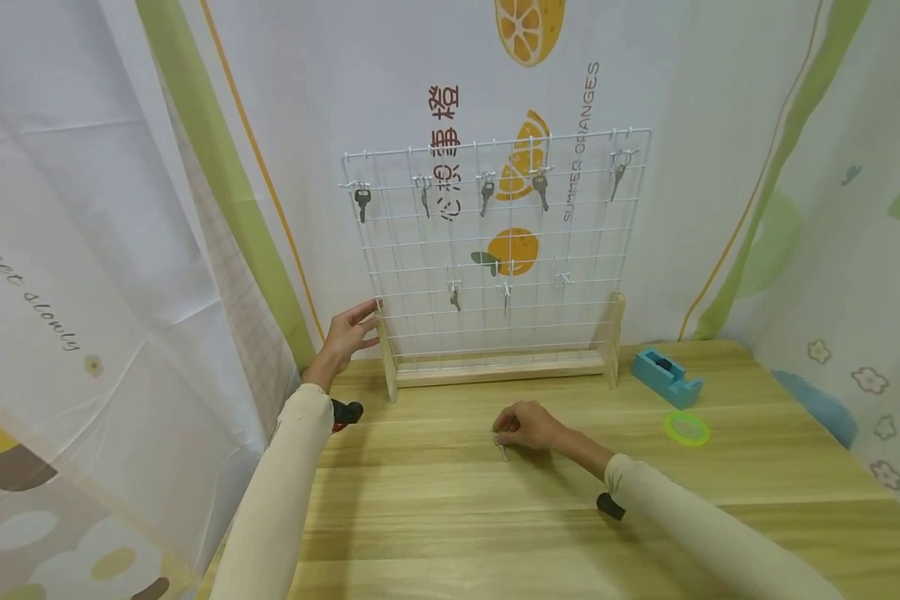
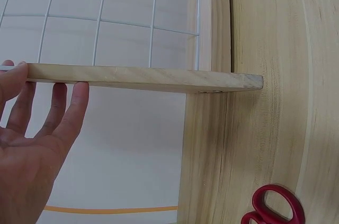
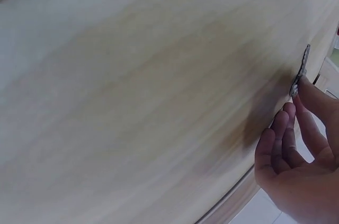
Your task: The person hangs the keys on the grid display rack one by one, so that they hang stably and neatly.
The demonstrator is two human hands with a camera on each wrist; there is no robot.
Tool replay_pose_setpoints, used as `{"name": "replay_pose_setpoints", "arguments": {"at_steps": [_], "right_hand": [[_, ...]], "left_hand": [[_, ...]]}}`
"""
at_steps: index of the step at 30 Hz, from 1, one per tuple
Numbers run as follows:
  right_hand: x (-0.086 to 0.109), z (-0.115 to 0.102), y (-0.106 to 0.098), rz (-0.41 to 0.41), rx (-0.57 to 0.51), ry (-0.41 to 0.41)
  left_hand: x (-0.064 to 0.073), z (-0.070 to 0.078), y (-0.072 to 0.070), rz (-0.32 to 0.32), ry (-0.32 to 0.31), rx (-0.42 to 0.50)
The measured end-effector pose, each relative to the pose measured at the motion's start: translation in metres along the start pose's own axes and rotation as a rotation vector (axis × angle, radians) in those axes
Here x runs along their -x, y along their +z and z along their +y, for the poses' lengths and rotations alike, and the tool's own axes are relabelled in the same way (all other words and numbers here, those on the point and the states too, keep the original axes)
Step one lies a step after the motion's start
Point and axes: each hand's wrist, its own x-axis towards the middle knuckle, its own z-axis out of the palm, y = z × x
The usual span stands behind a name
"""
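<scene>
A white wire grid rack [image 1: 435, 247] in a wooden stand is upright at the back of the table. Several keys hang from its hooks, among them a dark key [image 1: 362, 202] at upper left and a small key [image 1: 455, 297] lower down. My left hand [image 1: 348, 333] holds the stand's wooden side post [image 2: 143, 77] near its top, thumb and fingertips against it. Just above the table, in front of the rack, my right hand [image 1: 528, 425] pinches a metal key [image 3: 301, 68] between thumb and index finger. The key's head is partly hidden by the fingers.
Red-handled scissors [image 2: 278, 203] lie left of the stand. On the right are a blue tape dispenser [image 1: 666, 377] and a green-yellow ring [image 1: 687, 428]. A black object [image 1: 611, 505] shows partly under the right forearm. Printed curtains [image 1: 300, 100] surround the table [image 1: 435, 517].
</scene>
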Motion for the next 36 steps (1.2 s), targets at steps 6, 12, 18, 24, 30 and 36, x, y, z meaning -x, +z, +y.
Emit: {"name": "replay_pose_setpoints", "arguments": {"at_steps": [6, 12, 18, 24, 30, 36], "right_hand": [[0.0, -0.003, -0.001, -0.022, -0.014, -0.006], [0.0, -0.001, 0.001, 0.012, -0.008, 0.003], [0.001, 0.0, 0.002, 0.071, -0.001, -0.008], [0.003, 0.0, 0.0, 0.099, 0.013, -0.027], [0.006, -0.001, -0.013, 0.119, 0.026, -0.033], [0.01, 0.0, -0.035, 0.125, 0.055, -0.084]], "left_hand": [[0.0, 0.0, 0.001, 0.005, 0.003, 0.007], [0.001, 0.0, 0.0, 0.008, 0.005, 0.005], [0.001, 0.0, 0.0, 0.01, 0.01, 0.004], [0.002, 0.0, 0.001, 0.002, 0.003, 0.005], [0.004, 0.0, 0.001, -0.004, 0.006, 0.01], [0.003, 0.002, 0.001, -0.006, 0.007, 0.005]]}}
